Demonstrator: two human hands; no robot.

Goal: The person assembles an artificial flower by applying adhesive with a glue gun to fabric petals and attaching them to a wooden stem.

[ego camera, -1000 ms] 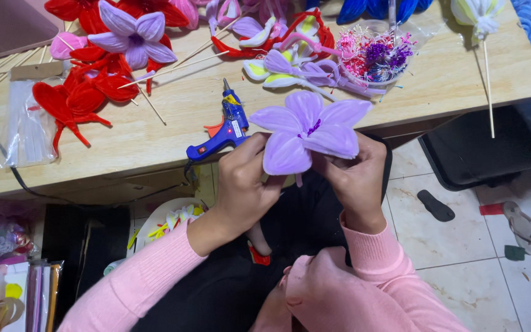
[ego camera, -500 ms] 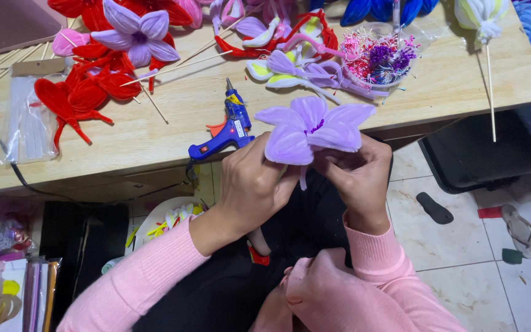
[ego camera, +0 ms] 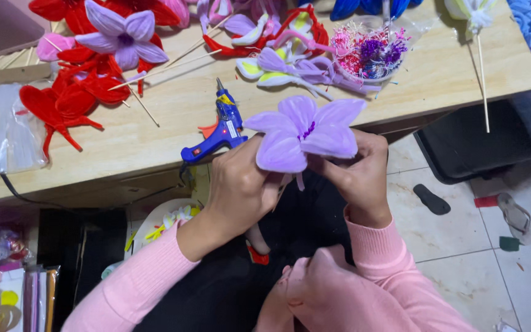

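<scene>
Both hands meet just in front of the near edge of the worktop [ego camera: 155,138], holding a pale purple fabric flower [ego camera: 305,132] between them. The left hand [ego camera: 241,184] curls around the underside of the bloom, its grip pinched closed on the base of the petals where a short stub of stem shows below. The right hand [ego camera: 361,175] closes on the flower from the right side, fingers tucked beneath the petals (the fingertips themselves are hidden by the bloom). The flower faces up toward the camera, petals spread, with a small dark purple centre.

Just left of the flower, a blue glue gun [ego camera: 219,132] stands at the worktop's near edge, nozzle pointing away to the far side. Farther left lie red fabric flowers [ego camera: 62,101] and a clear plastic bag [ego camera: 10,132]. On the far left sits another purple flower [ego camera: 121,37] on a thin stick. Toward the far right is a clear bag of pink and purple stamens [ego camera: 370,52], with yellow-and-lilac petals [ego camera: 284,64] beside it. A long wooden skewer [ego camera: 480,80] lies at the right end of the worktop.

Both sleeves are pink.
</scene>
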